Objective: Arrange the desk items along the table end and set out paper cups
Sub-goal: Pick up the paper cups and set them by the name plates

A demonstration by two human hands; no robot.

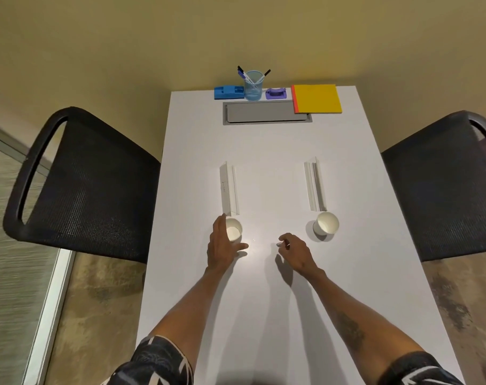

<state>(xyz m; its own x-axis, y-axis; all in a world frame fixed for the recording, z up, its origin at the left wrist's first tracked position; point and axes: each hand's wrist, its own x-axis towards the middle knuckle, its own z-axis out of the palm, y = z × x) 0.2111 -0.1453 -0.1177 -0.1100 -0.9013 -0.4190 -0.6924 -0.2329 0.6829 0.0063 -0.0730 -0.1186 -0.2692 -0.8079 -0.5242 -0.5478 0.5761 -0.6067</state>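
Note:
Two white paper cups stand upright on the white table [264, 287]. My left hand [222, 245] wraps around the left cup [234, 229], fingers on its left side and thumb in front. The right cup [326, 223] stands alone, with my right hand [294, 252] a little to its lower left, fingers loosely curled and holding nothing. Along the far table end sit a blue stapler [228, 92], a blue mesh pen holder [253, 85] with several pens, a purple tape dispenser [276, 93] and a yellow notepad [316, 98].
Two folded white name cards, the left one [228, 188] and the right one [315, 184], stand just beyond the cups. A grey cable hatch [264, 112] lies near the far end. Black mesh chairs flank the table, one at the left [80, 184] and one at the right [441, 187].

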